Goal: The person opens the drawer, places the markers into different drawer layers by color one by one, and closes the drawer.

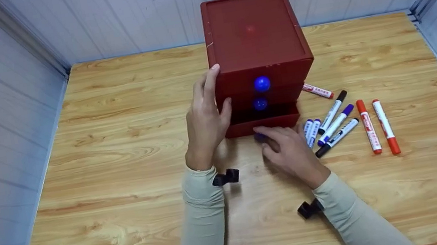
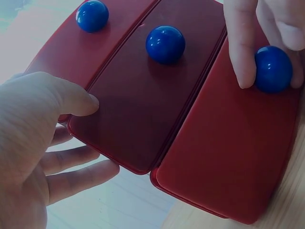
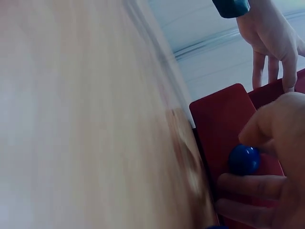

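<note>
A red drawer cabinet [image 1: 250, 47] with round blue knobs stands on the table. Its bottom drawer [image 1: 240, 130] is pulled partway out, while the two above sit closed. At the cabinet's left front edge, my left hand [image 1: 206, 124] rests with the thumb on the middle drawer's front [image 2: 143, 102] and the fingers along the side wall. My right hand [image 1: 291, 152] pinches the bottom drawer's blue knob [image 2: 274, 69] between thumb and fingers. In the right wrist view, fingers lie on either side of that knob [image 3: 244, 160].
Several markers lie right of the cabinet, including a purple-capped marker [image 1: 335, 125] in a loose group close by my right hand. Two red-capped ones, one a red marker [image 1: 369, 127], lie farther right. Pale panel walls [image 1: 131, 13] enclose the wooden table [image 1: 122, 177].
</note>
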Demonstrator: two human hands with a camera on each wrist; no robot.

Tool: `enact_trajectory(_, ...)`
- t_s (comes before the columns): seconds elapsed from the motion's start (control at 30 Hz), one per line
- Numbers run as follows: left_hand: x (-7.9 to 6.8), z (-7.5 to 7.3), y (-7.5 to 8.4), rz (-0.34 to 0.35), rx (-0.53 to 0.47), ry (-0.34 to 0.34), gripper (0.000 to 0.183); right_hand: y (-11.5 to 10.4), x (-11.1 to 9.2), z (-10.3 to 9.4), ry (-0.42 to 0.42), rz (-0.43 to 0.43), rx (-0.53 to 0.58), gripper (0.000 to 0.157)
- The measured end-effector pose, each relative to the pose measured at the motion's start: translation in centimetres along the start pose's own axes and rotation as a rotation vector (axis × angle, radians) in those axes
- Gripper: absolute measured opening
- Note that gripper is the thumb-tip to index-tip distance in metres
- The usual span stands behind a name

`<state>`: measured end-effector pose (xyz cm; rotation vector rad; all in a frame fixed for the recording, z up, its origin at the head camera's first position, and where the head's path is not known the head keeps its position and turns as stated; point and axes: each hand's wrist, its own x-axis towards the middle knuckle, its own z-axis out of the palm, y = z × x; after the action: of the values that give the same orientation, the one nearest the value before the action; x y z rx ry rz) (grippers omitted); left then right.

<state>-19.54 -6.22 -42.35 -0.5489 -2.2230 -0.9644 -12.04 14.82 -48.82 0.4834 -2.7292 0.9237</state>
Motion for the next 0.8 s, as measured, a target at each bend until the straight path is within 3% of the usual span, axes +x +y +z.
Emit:
enact_trajectory(0.27,0.0,0.0,0.0,-0.003,0.003,0.004,0.073,-0.4,-1.1,-0.3,-0.031,-0.056,-0.049,0.045)
enact_trajectory(0.47,-0.1,0.2,-0.1,0.007,-0.006,-0.001,0.072,-0.8,-2.1,-0.3,0.018,-0.083,-0.099,0.043)
enact_trajectory(0.8,0.0,0.0,-0.3,0.003,-0.021,-0.014,0.07,-1.2,-3.3,-0.2,0.037,-0.066,-0.091,0.041)
